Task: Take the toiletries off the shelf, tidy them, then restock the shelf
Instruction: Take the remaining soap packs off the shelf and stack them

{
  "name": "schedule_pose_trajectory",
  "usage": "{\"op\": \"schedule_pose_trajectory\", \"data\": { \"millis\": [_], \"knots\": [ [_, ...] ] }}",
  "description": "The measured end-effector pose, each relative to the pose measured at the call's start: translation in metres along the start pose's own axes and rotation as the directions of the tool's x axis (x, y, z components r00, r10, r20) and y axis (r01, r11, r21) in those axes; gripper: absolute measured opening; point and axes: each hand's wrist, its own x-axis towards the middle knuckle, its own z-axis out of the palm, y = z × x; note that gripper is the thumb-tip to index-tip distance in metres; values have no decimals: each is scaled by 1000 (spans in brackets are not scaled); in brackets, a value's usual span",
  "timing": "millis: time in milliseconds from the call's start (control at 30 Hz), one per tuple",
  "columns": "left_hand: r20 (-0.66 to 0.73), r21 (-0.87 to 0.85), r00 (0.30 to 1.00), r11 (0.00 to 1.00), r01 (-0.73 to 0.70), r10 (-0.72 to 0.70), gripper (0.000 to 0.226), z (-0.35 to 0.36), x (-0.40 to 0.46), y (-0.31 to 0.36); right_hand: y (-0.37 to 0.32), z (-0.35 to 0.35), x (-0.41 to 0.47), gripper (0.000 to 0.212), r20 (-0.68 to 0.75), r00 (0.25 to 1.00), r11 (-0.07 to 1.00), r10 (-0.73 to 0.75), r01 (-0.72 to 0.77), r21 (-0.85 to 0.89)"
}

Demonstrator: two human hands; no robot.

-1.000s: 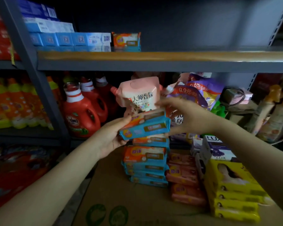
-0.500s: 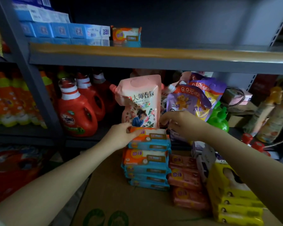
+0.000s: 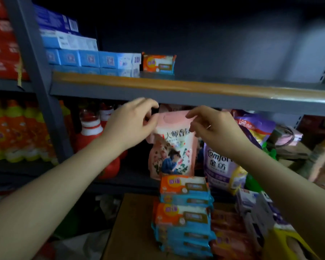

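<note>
Both hands, left hand [image 3: 131, 121] and right hand [image 3: 214, 128], hover empty, fingers loosely curled, above stacked soap packs [image 3: 184, 209] (light, slippery film; likely best gripped by the ends).

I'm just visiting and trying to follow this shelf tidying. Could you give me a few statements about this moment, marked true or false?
1. Both hands, the left hand and the right hand, are up in front of the pink stand-up refill pouch. True.
2. A hand grips an orange-and-blue soap packet. False: the stack of orange-and-blue soap packets sits untouched on the brown cardboard box.
3. One orange-and-blue packet lies on the upper grey metal shelf. True.
4. The blue toothpaste boxes lie right of that packet. False: they lie left of it.
</note>
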Motion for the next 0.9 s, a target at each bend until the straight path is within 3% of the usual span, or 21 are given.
{"op": "schedule_pose_trajectory", "data": {
  "millis": [67, 167, 267, 367, 500, 667, 800, 900],
  "knots": [
    [-92, 111, 991, 990, -87, 98, 22, -14, 21, -8, -9, -1, 22, 16, -38, 999, 1000, -17, 17, -1],
    [-185, 257, 979, 966, -38, 87, 33, -25, 50, -25, -19, -2, 52, 14, -140, 988, 997, -64, 57, -54],
    [-192, 328, 977, 944, -23, 90, 41, -31, 74, -46, -23, -3, 79, 12, -239, 966, 989, -102, 73, -129],
    [-137, 393, 980, 916, -80, 144, 49, -36, 98, -71, -19, -3, 113, 13, -247, 962, 973, -115, 60, -223],
    [-34, 398, 992, 912, -97, 120, 55, -29, 113, -99, -7, 0, 170, 18, -184, 982, 947, -48, -14, -322],
    [-111, 331, 989, 942, -54, 96, 42, -18, 109, -108, 17, 16, 250, 43, 52, 982, 847, 180, -128, -516],
    [-131, 321, 984, 944, -73, 121, 40, -16, 111, -110, 34, 30, 289, 52, 301, 923, 800, 240, -12, -601],
    [-136, 316, 984, 947, -66, 114, 39, -14, 111, -111, 50, 35, 298, 55, 366, 902, 829, 231, 14, -559]
  ]
}}
